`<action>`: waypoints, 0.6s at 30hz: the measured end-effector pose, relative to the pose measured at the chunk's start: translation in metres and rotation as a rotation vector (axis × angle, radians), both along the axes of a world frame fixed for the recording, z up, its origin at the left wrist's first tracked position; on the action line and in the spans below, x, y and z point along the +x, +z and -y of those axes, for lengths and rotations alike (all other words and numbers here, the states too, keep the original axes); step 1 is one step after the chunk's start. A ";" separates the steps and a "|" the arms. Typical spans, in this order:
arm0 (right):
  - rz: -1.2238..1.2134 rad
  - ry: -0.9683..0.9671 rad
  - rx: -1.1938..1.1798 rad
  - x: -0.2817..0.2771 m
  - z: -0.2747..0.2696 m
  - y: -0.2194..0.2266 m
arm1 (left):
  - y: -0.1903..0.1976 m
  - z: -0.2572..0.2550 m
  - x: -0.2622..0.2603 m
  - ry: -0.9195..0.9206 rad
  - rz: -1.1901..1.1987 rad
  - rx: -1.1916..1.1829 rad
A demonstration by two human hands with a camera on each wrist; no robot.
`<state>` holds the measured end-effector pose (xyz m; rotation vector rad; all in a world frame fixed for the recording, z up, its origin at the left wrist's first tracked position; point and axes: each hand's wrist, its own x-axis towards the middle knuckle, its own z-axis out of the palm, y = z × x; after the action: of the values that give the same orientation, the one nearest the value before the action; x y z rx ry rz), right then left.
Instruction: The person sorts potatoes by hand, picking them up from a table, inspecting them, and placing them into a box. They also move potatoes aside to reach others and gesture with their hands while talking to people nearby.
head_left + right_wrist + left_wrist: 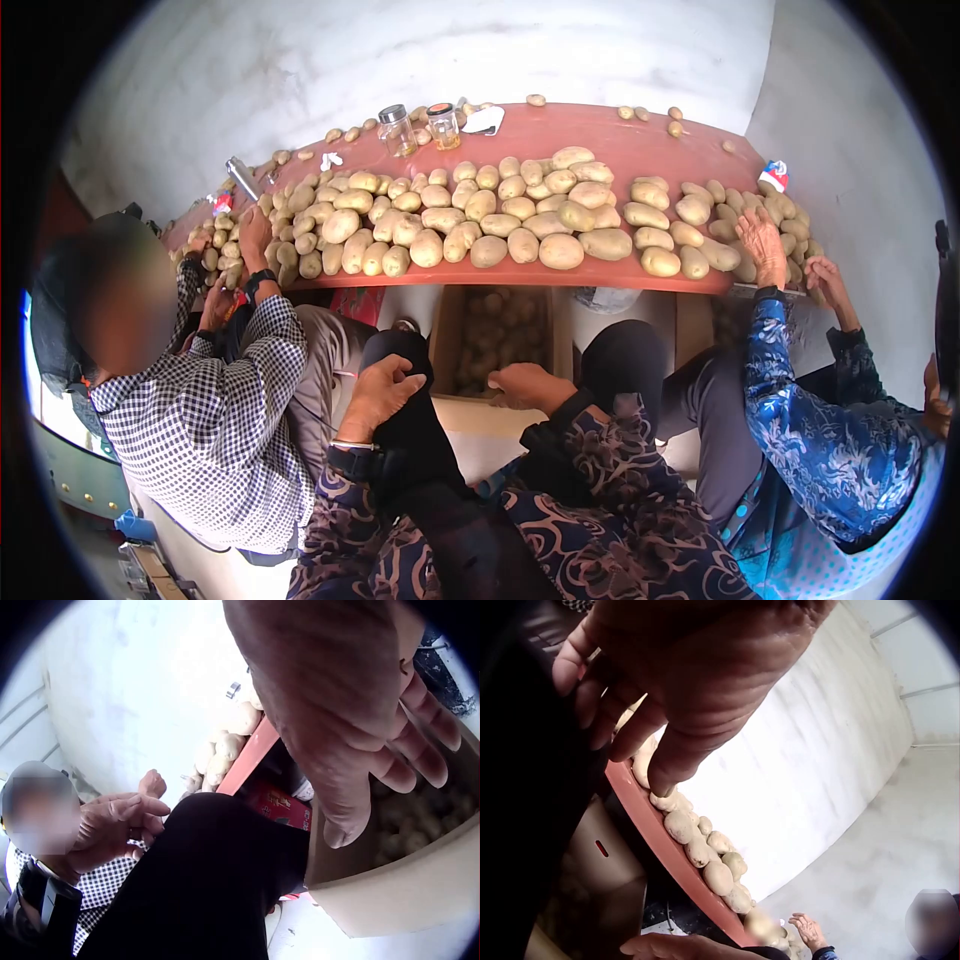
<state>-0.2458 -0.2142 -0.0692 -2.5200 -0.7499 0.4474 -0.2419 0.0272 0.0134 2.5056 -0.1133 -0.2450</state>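
Note:
In the head view the left hand (380, 396) is over the dark-trousered left thigh, fingers loosely bent and holding nothing. The right hand (532, 387) hangs above the near edge of a cardboard box (497, 408) of potatoes, its fingers loosely curled around nothing. In the left wrist view the left hand (682, 675) shows its palm and relaxed fingers. The right wrist view has the right hand (352, 727) above the box (397, 877), fingers spread and slack. Rows of potatoes (561, 252) lie along the red table (600, 135) beyond both hands.
A person in a checked shirt (220, 420) sits at the left; another in a blue patterned top (830, 430) is at the right, hands at the potatoes. Two glass jars (397, 132) and a metal flask (243, 178) stand on the table. A red box (279, 804) lies beneath it.

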 end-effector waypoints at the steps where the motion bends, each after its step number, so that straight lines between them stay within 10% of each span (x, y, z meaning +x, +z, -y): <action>1: 0.027 -0.005 0.047 0.001 0.001 0.001 | 0.004 0.006 -0.004 -0.027 -0.012 -0.010; 18: 0.285 -0.092 0.489 0.066 0.012 0.040 | 0.017 0.026 0.014 -0.176 -0.127 -0.087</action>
<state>-0.1797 -0.2260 -0.0296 -2.1584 -0.7358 -0.1240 -0.2277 0.0016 0.0307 2.3886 -0.2873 -0.4604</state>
